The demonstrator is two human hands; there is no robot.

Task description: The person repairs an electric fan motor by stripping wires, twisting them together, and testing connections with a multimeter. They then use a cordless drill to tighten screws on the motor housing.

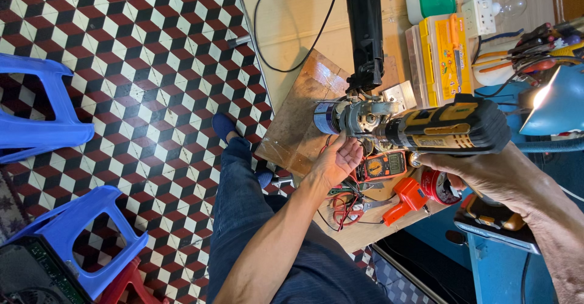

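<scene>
Behind the right hand (480,173), the drill (447,127) grip is hidden; fingers are wrapped around it. A small motor (347,116) is touched by the left hand (337,161), fingers loosely spread.

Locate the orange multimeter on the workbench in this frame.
In the head view the orange multimeter lies on the bench just right of the left hand, below the black and yellow cordless drill and above the orange-handled tool.

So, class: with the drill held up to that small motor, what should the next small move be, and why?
Probably steady the motor more firmly with the left hand. That hand lies open just under it, not closed around it, while the right hand holds the drill nose-on against it.
</scene>
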